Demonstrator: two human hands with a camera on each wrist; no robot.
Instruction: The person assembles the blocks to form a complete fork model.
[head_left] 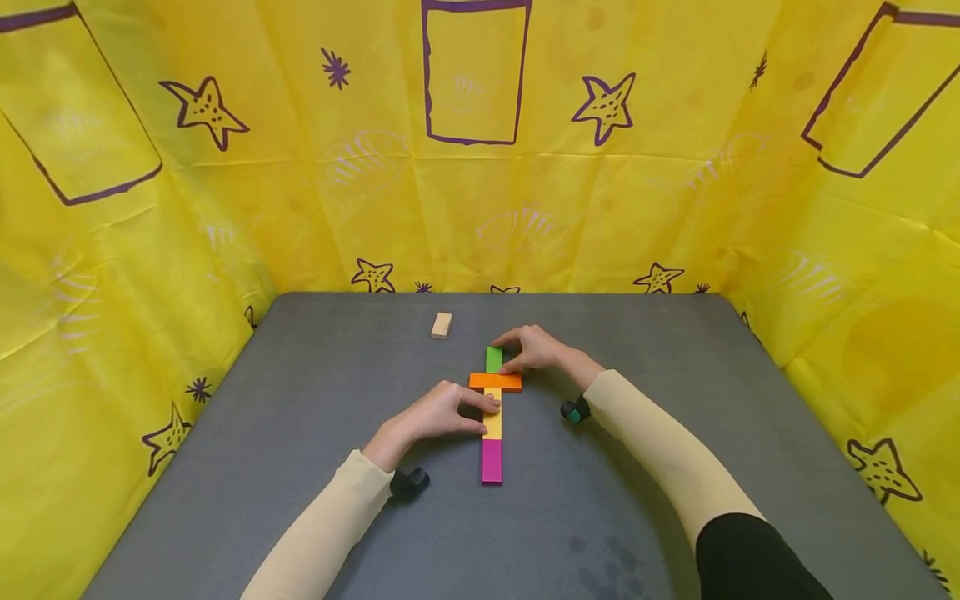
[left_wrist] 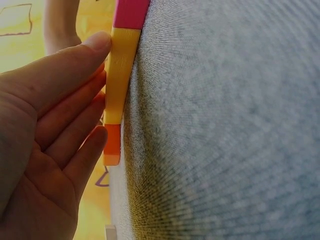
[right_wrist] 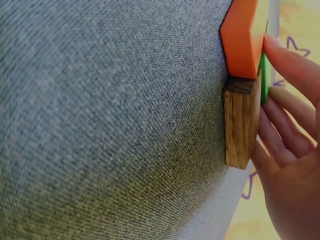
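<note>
Several coloured wooden blocks lie in a row on the dark table: magenta [head_left: 492, 462] nearest, then yellow [head_left: 495, 422], a crosswise orange block [head_left: 487, 382] and a green block [head_left: 494, 358]. The left hand [head_left: 435, 408] has its thumb and extended fingers along the yellow block's left side. Farther out, the right hand [head_left: 538, 347] pinches the green block lengthwise, index finger at its far end, thumb near the orange. In the right wrist view, a brown block [right_wrist: 241, 125] lies against the orange one, beside the green; the right hand hides it from the head view.
A pale wooden block [head_left: 441, 325] lies apart, left of the row and farther back. The grey tabletop [head_left: 300, 350] runs back to yellow patterned cloth walls [head_left: 465, 192] on the left, right and far sides. Black straps [head_left: 410, 482] circle the wrists.
</note>
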